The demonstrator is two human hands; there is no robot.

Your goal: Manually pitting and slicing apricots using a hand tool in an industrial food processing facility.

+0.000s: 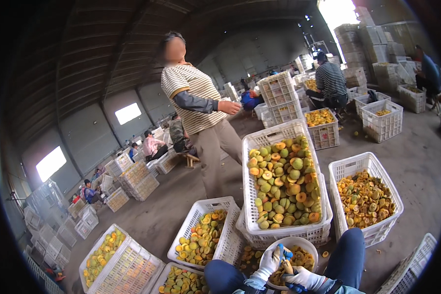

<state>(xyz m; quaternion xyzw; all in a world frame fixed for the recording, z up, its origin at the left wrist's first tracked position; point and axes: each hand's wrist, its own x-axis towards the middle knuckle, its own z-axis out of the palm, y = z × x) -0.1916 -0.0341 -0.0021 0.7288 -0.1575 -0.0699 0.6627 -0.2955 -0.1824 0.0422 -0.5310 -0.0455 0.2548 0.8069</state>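
Observation:
My left hand (pixel 269 260), in a white glove with blue fingertips, is closed over a white bucket (pixel 313 247). My right hand (pixel 304 280), gloved the same way, is closed just beside it, lower and to the right. Between the two shows a small tan piece (pixel 287 267); its kind and which hand grips it I cannot make out. The bucket, between my knees, holds cut orange-fleshed fruit pieces (pixel 303 257). Right behind it, a white crate (pixel 247 196) stacked on another is full of green-yellow fruits (pixel 284 181), some showing orange cut faces.
At the right stands a crate (pixel 399 201) of brownish-orange cut pieces. Crates of fruit (pixel 232 206) (pixel 125 264) line my left. A person in a striped shirt (pixel 193 93) stands behind the stacked crate. Several people sit among crates farther back. A crate edge (pixel 411 259) shows at lower right.

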